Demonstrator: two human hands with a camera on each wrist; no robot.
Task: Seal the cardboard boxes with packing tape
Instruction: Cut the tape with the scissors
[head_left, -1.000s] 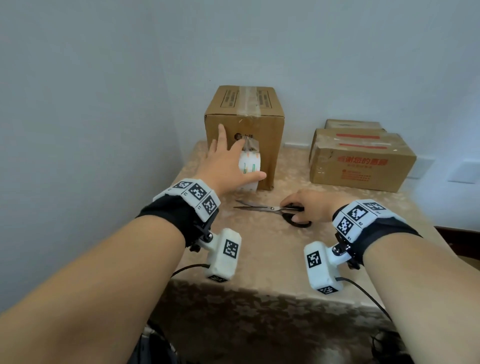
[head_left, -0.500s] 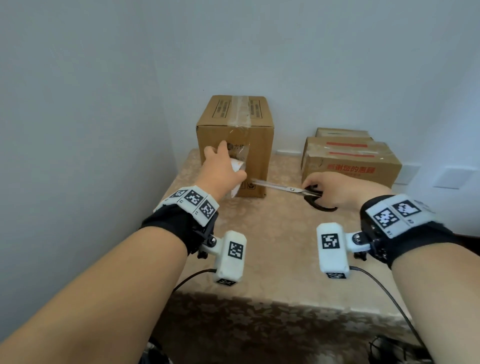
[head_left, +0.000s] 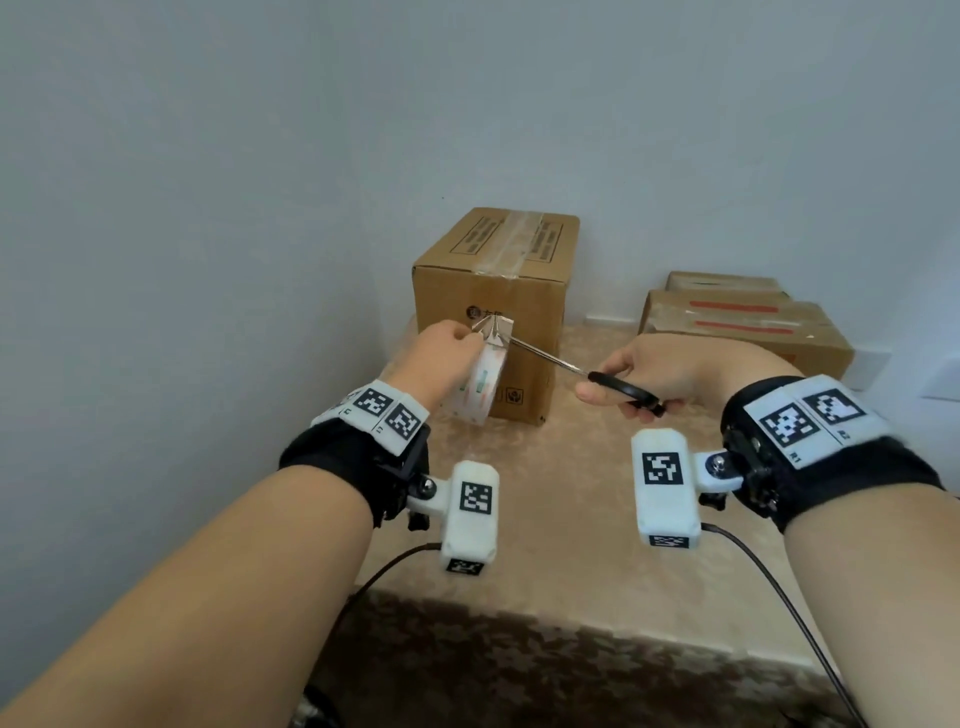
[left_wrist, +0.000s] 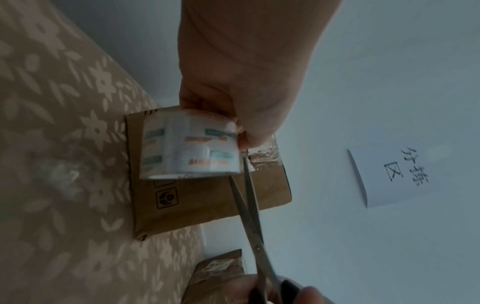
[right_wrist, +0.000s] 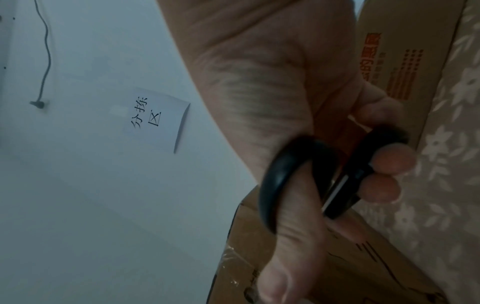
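We see soft, even daylight in the head view; both wrist views are dim, bluish and grainy (motion-blurred near the fingers (right_wrist: 394, 162)), edges bent.

Taped upright box (head_left: 493, 306) on table; tape roll (head_left: 475, 384) held vs its front.

Pale grey-white walls (head_left: 208, 208) meeting in corner; floral beige tablecloth (head_left: 571, 597); handwritten paper sign (left_wrist: 394, 176) on wall; possibly socket far right.
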